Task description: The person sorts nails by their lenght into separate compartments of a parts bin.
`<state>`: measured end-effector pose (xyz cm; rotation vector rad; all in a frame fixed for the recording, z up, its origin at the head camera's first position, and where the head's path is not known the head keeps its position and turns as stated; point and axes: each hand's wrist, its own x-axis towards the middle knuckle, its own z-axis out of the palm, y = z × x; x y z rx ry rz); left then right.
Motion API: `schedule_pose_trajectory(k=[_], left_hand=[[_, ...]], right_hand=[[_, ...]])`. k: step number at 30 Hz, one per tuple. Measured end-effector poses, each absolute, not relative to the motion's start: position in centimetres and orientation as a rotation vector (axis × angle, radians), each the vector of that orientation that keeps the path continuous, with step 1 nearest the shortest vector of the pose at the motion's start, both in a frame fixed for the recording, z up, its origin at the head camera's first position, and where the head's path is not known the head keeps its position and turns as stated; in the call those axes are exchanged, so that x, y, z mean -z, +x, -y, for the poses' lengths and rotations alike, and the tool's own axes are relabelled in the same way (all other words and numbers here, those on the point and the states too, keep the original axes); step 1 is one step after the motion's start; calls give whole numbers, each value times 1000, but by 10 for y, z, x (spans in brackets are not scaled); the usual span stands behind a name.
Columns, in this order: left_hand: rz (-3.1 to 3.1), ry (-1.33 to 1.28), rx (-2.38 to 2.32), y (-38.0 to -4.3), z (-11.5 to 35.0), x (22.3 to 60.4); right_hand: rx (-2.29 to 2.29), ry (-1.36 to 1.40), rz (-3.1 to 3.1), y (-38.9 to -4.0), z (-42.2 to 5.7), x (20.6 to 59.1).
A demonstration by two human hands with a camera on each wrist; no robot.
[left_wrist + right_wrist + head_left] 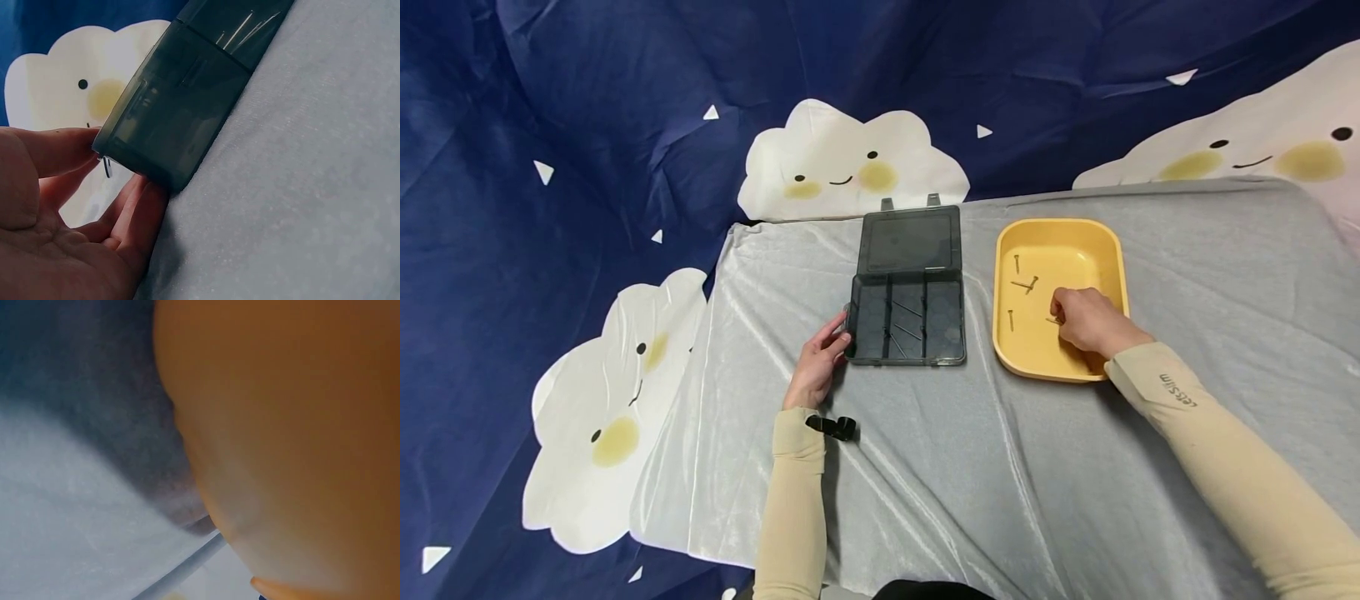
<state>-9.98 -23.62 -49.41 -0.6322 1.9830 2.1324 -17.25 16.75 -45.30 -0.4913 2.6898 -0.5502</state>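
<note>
My left hand (817,367) holds the left side of a dark, see-through compartment box (943,321). In the left wrist view, the thumb is at the top edge of the box (169,106) and the fingers touch its lower edge. The lid (910,239) lies back, away from me. Several long screws (907,332) lie in the middle compartment. My right hand (1086,319) reaches into a yellow tray (1060,229), fingers curled and pinching a screw (1052,320) that is partly hidden. The right wrist view shows mostly the tray's outer wall (281,437).
More screws (1011,320) lie scattered in the left half of the tray. Grey cloth (925,450) covers the table under box and tray. Behind and to the left hangs a dark blue sheet (625,67) with cloud faces.
</note>
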Motion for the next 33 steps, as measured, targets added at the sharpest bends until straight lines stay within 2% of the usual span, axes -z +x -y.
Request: schedule_pose_trajectory(k=[33], left_hand=[[-1955, -642, -2147, -99, 236, 492]], right_hand=[[493, -504, -2730, -167, -165, 447]])
